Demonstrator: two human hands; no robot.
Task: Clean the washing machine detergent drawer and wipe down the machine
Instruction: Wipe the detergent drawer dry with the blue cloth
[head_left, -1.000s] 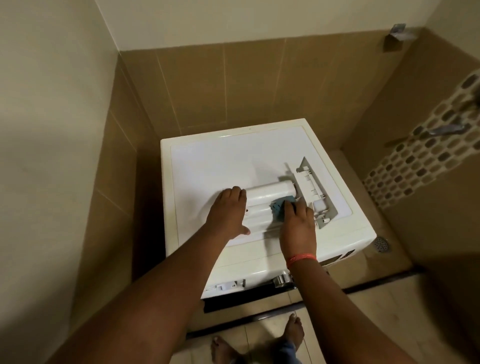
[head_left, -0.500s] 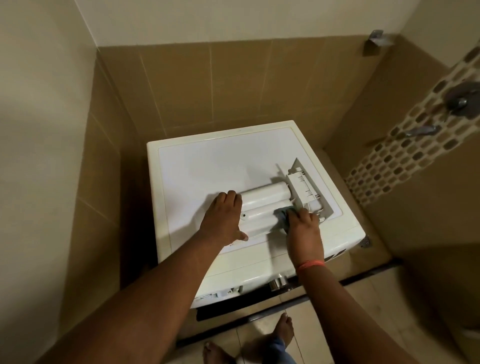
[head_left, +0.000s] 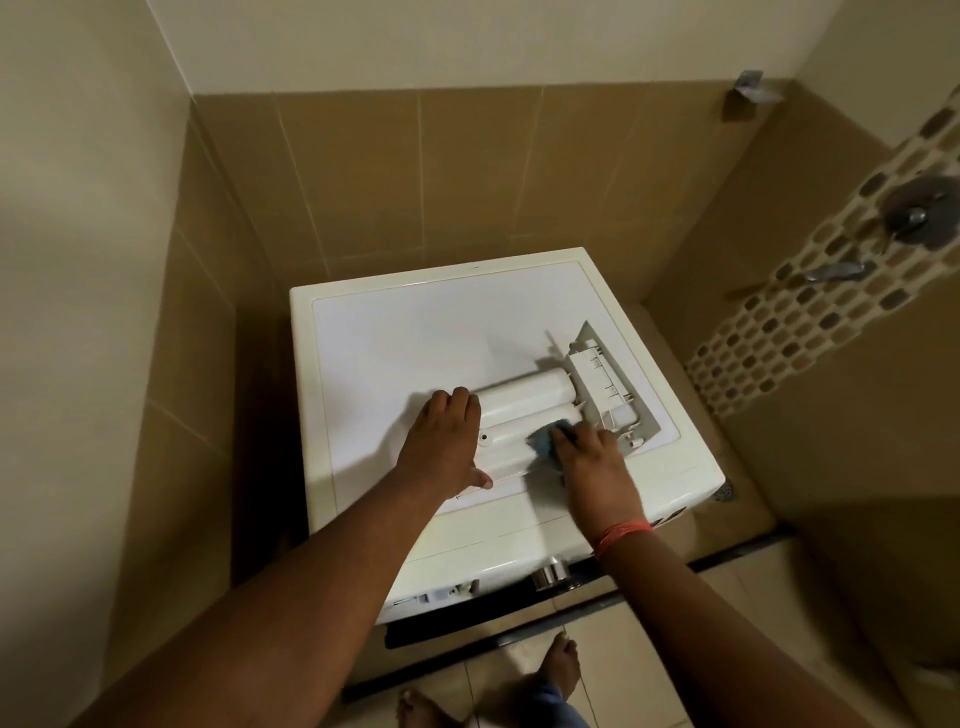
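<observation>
head | one detergent drawer (head_left: 524, 413) | one blue cloth (head_left: 543, 442), perhaps | two hands

There is one washing machine (head_left: 415, 332), with one detergent drawer (head_left: 550, 410) lying on its top surface and one blue cloth (head_left: 543, 441) on the drawer. Two hands are in view, the left hand (head_left: 441, 447) and the right hand (head_left: 597, 467), with one orange wristband (head_left: 621, 535) and two bare feet (head_left: 563, 665) below. One control knob (head_left: 548, 574) shows on the machine front, one floor drain (head_left: 726, 491) beside it, and two metal tap fittings (head_left: 836, 270) on the mosaic wall.
</observation>
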